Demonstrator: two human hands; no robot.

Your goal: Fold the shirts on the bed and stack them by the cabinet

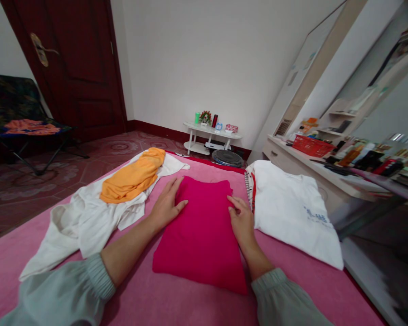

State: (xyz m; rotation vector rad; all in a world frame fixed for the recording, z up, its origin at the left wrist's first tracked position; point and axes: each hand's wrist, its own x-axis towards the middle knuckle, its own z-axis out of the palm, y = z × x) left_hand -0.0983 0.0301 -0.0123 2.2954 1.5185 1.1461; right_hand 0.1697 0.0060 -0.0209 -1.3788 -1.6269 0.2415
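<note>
A bright magenta garment (pixel 200 235), folded into a neat rectangle, lies flat on the pink bed cover (pixel 136 294) in front of me. My left hand (pixel 166 203) rests along its upper left edge, fingers stretched out and thumb on the cloth. On the opposite side, my right hand (pixel 240 219) touches the upper right edge with its fingers extended. Neither hand grips the fabric. To the right sits a folded white shirt (pixel 289 203) with small blue lettering. At the left, a crumpled orange garment (pixel 132 176) is piled over a loose white garment (pixel 91 226).
Beyond the bed's far edge stands a low white table (pixel 207 129) with small items, beside a round dark object (pixel 227 158). A dresser (pixel 285 158) holding a red basket (pixel 313 146) and bottles lines the right. A folding chair (pixel 20 108) stands near the dark red door (pixel 75 68).
</note>
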